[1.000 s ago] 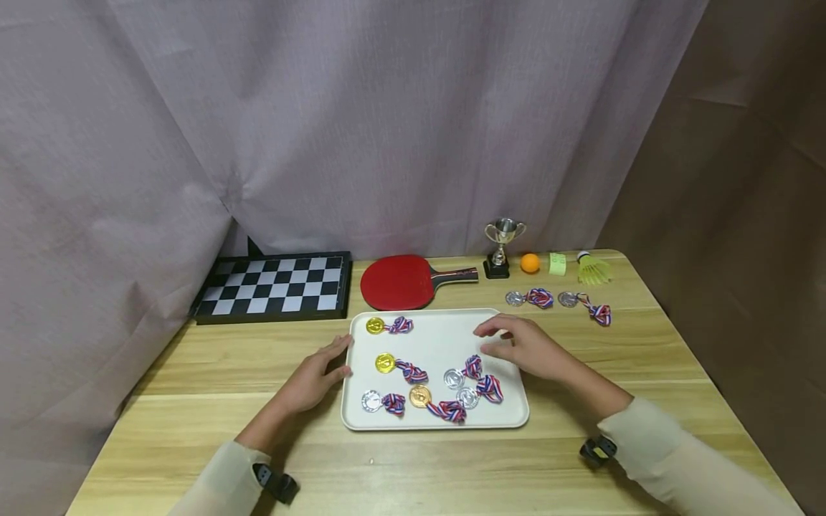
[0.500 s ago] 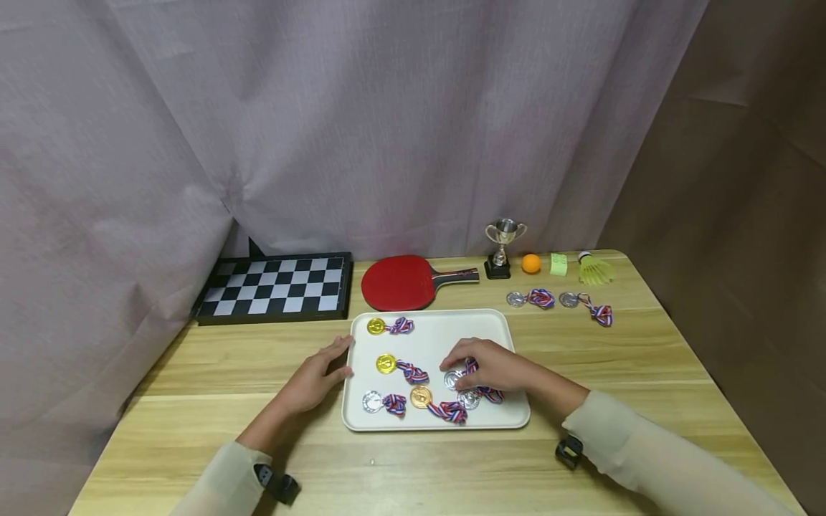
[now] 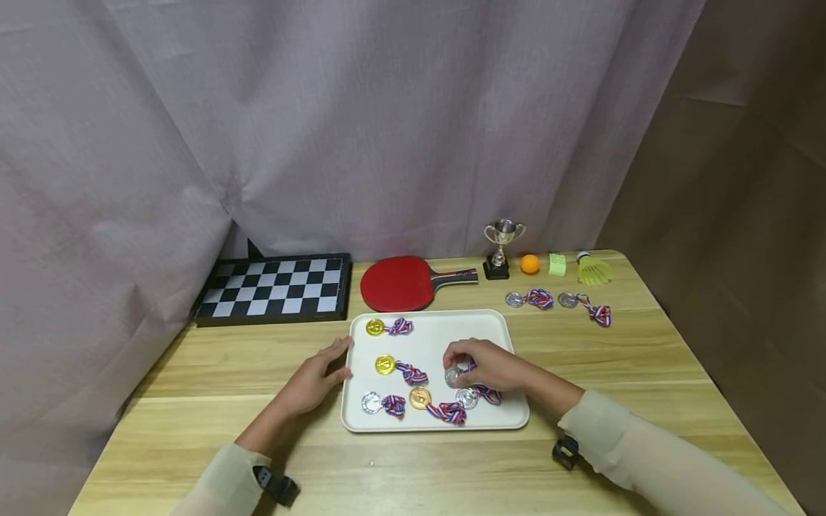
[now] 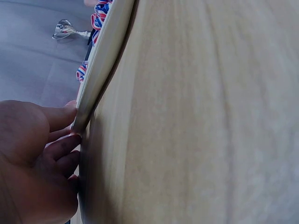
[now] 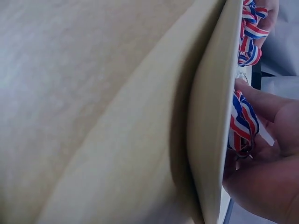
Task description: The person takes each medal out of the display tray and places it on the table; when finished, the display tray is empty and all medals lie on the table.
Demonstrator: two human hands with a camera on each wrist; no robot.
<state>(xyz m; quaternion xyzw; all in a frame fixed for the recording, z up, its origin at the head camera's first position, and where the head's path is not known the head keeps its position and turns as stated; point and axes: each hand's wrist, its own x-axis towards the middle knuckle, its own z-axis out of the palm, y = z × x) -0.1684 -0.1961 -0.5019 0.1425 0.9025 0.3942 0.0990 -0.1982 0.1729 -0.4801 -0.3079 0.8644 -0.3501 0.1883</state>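
Observation:
A white tray carries several medals with red, white and blue ribbons. My right hand is over its right half, thumb and fingers pinching a silver medal whose ribbon is partly hidden under the hand. Just below lies another silver medal. A bronze-toned medal, a silver medal and two gold medals, one mid-tray and one at the back, lie farther left. My left hand rests its fingertips and thumb against the tray's left rim, as the left wrist view also shows.
Behind the tray are a chessboard, a red table tennis paddle, a small trophy, an orange ball, a green block and a shuttlecock. Two silver medals lie on the table at right.
My right hand has moved left and down from the tray's right side onto the silver medal, its fingers closing around it. My left hand has stayed at the rim.

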